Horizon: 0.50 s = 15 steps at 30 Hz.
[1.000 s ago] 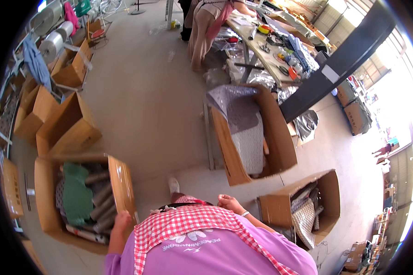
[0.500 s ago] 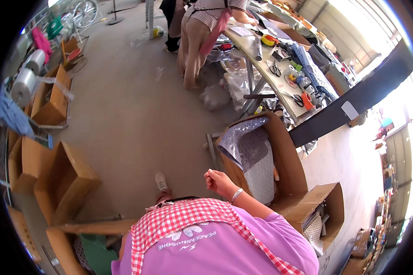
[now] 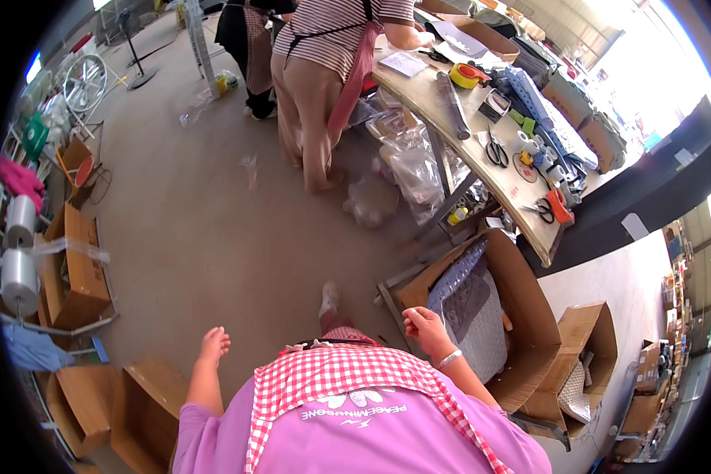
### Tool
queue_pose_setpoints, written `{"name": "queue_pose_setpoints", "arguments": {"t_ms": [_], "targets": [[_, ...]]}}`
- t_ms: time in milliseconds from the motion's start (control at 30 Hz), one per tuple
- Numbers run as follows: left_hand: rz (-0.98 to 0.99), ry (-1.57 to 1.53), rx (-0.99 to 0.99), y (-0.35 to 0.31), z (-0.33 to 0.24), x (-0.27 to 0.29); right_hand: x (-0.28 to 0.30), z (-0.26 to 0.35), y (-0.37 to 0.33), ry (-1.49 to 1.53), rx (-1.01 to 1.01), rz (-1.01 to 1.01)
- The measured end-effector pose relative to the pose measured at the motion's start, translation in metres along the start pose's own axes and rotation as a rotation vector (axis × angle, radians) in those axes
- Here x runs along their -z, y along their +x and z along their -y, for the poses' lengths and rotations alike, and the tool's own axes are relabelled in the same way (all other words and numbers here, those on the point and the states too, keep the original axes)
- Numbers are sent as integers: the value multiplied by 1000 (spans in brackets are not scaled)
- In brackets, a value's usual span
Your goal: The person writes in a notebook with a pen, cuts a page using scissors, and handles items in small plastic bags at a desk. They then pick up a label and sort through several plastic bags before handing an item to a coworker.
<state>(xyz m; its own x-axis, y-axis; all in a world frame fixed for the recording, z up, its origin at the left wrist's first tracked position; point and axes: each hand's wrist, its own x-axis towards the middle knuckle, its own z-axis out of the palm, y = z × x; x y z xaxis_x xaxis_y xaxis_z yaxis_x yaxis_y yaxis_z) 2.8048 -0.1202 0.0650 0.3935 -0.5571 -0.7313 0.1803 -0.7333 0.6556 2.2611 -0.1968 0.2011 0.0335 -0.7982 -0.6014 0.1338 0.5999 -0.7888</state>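
Note:
My left hand (image 3: 214, 346) hangs over the floor on the left, its fingers loosely curled together with nothing in them. On the other side my right hand (image 3: 426, 327) is closed into a loose fist, also empty, with a silver bracelet (image 3: 450, 359) on its wrist. Beside it stands an open cardboard box (image 3: 524, 310) holding grey patterned sheet material (image 3: 477, 332). The hand appears to overlap the box's near-left edge; whether it touches cannot be told. A red checked apron (image 3: 332, 371) covers my front.
A worktable (image 3: 482, 162) at the right carries scissors (image 3: 496, 148), a tape dispenser (image 3: 466, 75) and rolls. A co-worker in a striped shirt (image 3: 332, 31) leans over it; another person (image 3: 245, 55) stands beyond. Cardboard boxes (image 3: 87, 272) line the left. A dark post (image 3: 640, 209) slants at right.
My left hand has come into view at the left. The worktable and co-workers look nearer, while the boxes on the left sit lower in view. My right hand stays closed.

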Motion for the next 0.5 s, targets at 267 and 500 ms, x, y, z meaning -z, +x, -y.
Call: {"name": "queue_pose_setpoints", "arguments": {"t_ms": [267,500], "targets": [[259,191,79,137,-115,-69,-30,149,202,-7,167,-100],[400,493,-58,255,-229,-112,-59,304,342,-160,293,-116]]}}
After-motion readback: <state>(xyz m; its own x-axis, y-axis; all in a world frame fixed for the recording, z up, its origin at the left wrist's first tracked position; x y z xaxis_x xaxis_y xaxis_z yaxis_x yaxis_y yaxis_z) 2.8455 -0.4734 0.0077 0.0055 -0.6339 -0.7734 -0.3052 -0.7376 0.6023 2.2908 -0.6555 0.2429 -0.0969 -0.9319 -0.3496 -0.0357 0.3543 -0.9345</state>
